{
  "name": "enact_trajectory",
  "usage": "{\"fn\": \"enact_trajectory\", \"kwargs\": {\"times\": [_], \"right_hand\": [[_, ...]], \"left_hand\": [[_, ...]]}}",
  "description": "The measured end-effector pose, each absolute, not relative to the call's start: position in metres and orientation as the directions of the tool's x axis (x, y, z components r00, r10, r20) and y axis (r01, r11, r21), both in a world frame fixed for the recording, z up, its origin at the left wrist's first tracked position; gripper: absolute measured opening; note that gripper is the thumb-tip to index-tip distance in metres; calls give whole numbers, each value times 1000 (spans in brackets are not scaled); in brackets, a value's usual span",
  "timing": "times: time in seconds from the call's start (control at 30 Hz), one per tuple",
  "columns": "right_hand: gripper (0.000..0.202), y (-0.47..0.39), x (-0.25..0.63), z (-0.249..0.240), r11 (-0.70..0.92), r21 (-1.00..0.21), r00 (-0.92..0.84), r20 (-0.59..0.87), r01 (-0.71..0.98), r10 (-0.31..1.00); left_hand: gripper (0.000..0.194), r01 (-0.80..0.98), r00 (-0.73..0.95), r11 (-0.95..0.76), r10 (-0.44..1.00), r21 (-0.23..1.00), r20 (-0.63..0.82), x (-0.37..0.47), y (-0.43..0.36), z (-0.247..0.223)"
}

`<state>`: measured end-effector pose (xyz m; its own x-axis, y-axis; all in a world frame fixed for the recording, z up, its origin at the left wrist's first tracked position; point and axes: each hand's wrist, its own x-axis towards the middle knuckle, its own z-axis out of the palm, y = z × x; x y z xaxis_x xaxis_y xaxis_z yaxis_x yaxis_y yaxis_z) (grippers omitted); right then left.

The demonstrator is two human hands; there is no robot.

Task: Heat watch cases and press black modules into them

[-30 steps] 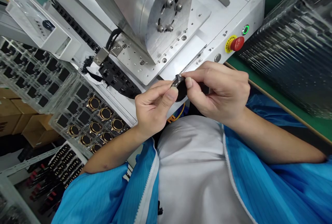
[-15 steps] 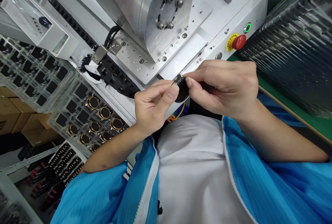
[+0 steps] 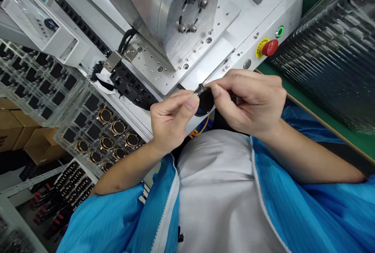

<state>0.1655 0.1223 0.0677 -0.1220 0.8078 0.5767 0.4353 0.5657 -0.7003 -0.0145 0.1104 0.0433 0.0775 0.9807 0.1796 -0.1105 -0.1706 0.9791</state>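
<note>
My left hand (image 3: pixel 171 122) and right hand (image 3: pixel 250 102) pinch a black disc (image 3: pixel 206 102) by its edge — beside a white machine (image 3: pixel 249 20) with a red button (image 3: pixel 270 47), gold-rimmed rounds (image 3: pixel 118 128) off left.

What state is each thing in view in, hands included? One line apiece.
Round black piece, held at its rim
Left hand, pinching the piece
Right hand, pinching at its rim
Green-ringed button, lit
Emergency button, pressed or not unclear
Blue jacket, unzipped
Clear trays at right, stacked
Cardboard box, open
</note>
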Motion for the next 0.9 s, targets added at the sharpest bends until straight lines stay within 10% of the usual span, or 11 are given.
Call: {"fn": "enact_trajectory", "kwargs": {"times": [0.9], "right_hand": [[19,124,163,68,562,-736,-68,583,378,809]], "left_hand": [[31,-202,121,-84,986,976,110,-14,113,48]]}}
